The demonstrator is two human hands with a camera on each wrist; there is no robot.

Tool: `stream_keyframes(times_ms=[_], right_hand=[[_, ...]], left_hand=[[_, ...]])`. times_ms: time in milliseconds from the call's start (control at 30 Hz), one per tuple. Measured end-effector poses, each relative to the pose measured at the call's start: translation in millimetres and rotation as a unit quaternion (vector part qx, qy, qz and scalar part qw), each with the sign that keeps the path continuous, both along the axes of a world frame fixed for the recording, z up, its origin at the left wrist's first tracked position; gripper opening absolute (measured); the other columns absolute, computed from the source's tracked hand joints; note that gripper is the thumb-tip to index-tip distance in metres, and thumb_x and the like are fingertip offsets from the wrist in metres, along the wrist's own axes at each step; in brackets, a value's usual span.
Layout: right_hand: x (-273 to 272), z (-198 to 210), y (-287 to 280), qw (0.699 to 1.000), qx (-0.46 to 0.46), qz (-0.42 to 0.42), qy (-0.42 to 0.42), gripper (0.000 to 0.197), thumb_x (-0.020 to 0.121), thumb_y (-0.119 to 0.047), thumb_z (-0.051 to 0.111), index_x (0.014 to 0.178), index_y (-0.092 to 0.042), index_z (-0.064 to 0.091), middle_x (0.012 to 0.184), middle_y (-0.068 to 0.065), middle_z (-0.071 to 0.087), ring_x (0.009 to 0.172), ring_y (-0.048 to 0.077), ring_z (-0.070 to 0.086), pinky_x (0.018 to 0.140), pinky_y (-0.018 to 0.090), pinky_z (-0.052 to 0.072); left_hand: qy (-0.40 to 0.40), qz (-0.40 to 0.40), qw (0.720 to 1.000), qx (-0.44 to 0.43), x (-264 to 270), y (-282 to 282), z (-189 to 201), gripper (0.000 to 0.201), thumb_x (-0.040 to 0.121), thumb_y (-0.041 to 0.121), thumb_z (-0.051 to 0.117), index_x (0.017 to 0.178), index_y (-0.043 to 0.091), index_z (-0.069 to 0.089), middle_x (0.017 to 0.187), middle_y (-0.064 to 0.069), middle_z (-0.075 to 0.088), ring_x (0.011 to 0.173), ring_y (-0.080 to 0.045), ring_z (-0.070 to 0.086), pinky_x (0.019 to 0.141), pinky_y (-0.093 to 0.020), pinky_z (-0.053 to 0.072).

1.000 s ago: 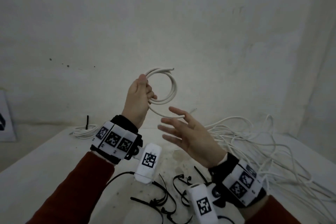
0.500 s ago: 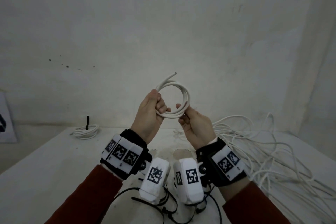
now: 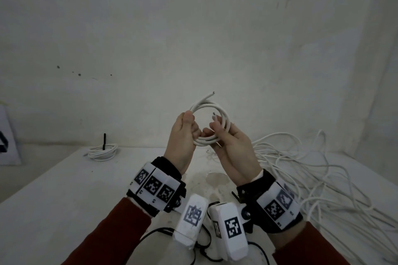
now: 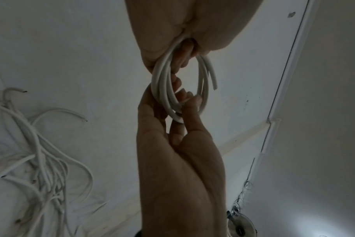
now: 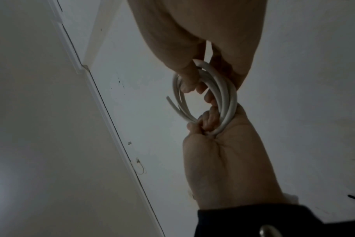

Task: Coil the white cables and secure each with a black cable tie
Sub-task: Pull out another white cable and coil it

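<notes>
I hold a small coil of white cable (image 3: 225, 117) up in front of the wall, above the table. My left hand (image 3: 189, 127) grips its left side in a fist, thumb on top. My right hand (image 3: 217, 129) pinches the lower right of the loops with thumb and fingers. One cable end sticks out at the top; the other points into the ring. In the left wrist view, the coil (image 4: 162, 89) runs from my left hand (image 4: 182, 32) to my right hand (image 4: 178, 160). The right wrist view shows the coil (image 5: 223, 96) in the left fist (image 5: 223, 160).
A finished white coil with an upright black tie (image 3: 103, 153) lies at the table's back left. A tangle of loose white cables (image 3: 301, 168) covers the right side. Black cable ties (image 3: 205, 241) lie near the front, mostly hidden by my wrists. The white table (image 3: 64, 189) meets the wall behind.
My right hand was open and off the coil; it rose and took hold of the coil's lower right. Both hands have drawn closer together around the loops.
</notes>
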State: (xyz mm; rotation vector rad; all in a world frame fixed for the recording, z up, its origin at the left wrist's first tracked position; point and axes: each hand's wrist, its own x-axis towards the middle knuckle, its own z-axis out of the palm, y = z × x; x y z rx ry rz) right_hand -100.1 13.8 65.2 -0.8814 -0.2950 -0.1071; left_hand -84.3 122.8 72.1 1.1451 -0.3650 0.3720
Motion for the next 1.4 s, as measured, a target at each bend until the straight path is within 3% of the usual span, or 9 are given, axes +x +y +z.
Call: stream_keyframes(times_ms=[133,300,433,600,800,1033,1267,1400], right_hand=[[1,-1,-5,0.999,0.011,-0.037,-0.017,0.014,0.091,-0.013,0.059,0.094,-0.002,0.068,0.076,0.006,0.066,0.074,0.016,0.063,0.069,0.023,0.056],[5,-1,-13,0.998,-0.004,-0.047,-0.042,0.043,0.083,-0.024,0.065,0.115,0.004,0.057,0.083,0.008,0.069,0.069,0.015,0.065,0.066,0.025,0.056],[7,0,-19,0.995,-0.045,-0.071,-0.046,0.028,0.089,-0.02,0.062,0.105,0.002,0.057,0.081,0.01,0.07,0.057,0.014,0.056,0.056,0.025,0.051],[13,-4,-22,0.993,-0.086,-0.085,-0.012,0.028,0.088,-0.018,0.065,0.104,0.005,0.06,0.082,0.013,0.071,0.055,0.013,0.053,0.056,0.025,0.049],[17,-8,-29,0.992,-0.088,-0.092,0.003,0.015,0.089,-0.017,0.064,0.09,-0.002,0.063,0.073,0.008,0.059,0.054,0.013,0.053,0.054,0.023,0.048],[17,-18,-25,0.983,-0.157,-0.081,0.046,0.022,0.086,-0.022,0.069,0.089,0.0,0.064,0.071,0.006,0.064,0.057,0.016,0.062,0.059,0.027,0.057],[19,-34,-9,0.975,-0.192,-0.078,0.075,0.025,0.088,-0.022,0.069,0.085,0.002,0.062,0.067,0.007,0.062,0.053,0.016,0.061,0.055,0.026,0.054],[23,-45,-4,0.96,-0.258,-0.077,0.073,0.024,0.087,-0.023,0.07,0.076,-0.002,0.063,0.067,0.008,0.064,0.055,0.016,0.063,0.055,0.026,0.054]], left_hand=[[0.058,-0.09,0.993,-0.05,-1,4,-3,0.034,0.103,0.025,0.03,0.078,0.009,0.045,0.055,0.003,0.037,0.049,-0.009,0.041,0.057,-0.021,0.042],[0.043,-0.129,0.991,-0.019,-3,14,-1,0.026,0.101,0.007,0.027,0.113,0.006,0.05,0.073,-0.004,0.049,0.057,-0.017,0.048,0.061,-0.03,0.05],[0.045,-0.113,0.992,0.04,-2,17,1,0.04,0.095,-0.002,0.027,0.125,0.008,0.052,0.075,-0.004,0.049,0.061,-0.017,0.046,0.067,-0.032,0.052],[0.031,-0.059,0.995,0.07,-5,5,-5,0.032,0.104,0.022,0.029,0.12,0.018,0.056,0.068,0.0,0.038,0.053,-0.011,0.039,0.059,-0.027,0.049],[0.059,-0.145,0.987,0.033,-2,14,-7,0.03,0.099,0.019,0.043,0.123,0.013,0.059,0.069,-0.002,0.045,0.054,-0.014,0.046,0.068,-0.031,0.053],[0.096,-0.165,0.981,0.035,9,22,-19,0.029,0.097,0.013,0.045,0.123,0.011,0.06,0.064,0.003,0.04,0.049,-0.008,0.036,0.056,-0.022,0.044],[0.167,-0.078,0.981,0.066,11,27,-41,0.026,0.102,0.019,0.038,0.093,0.001,0.054,0.057,0.003,0.038,0.04,-0.005,0.035,0.048,-0.019,0.042],[0.204,-0.039,0.968,0.14,9,37,-54,0.029,0.103,0.027,0.035,0.089,0.009,0.053,0.061,0.002,0.039,0.047,-0.009,0.042,0.054,-0.024,0.047]])
